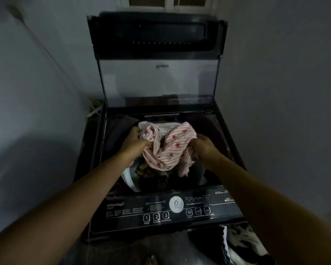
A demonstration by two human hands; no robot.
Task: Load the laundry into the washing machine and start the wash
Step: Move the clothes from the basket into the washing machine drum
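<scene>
A black top-loading washing machine (225, 142) stands in front of me with its glass lid (159, 79) raised upright. Over the open drum I hold a pink striped garment with red flowers (170, 148). My left hand (136, 139) grips its left side and my right hand (203, 147) grips its right side. Darker clothes (153, 175) lie in the drum beneath it. The control panel (168, 209) with numbered buttons runs along the near edge.
Grey walls close in on both sides. A white cable (94, 109) lies by the machine's back left corner. More laundry in dark and white patterns (241, 243) sits at the lower right, below the panel. A window (168, 1) is above the lid.
</scene>
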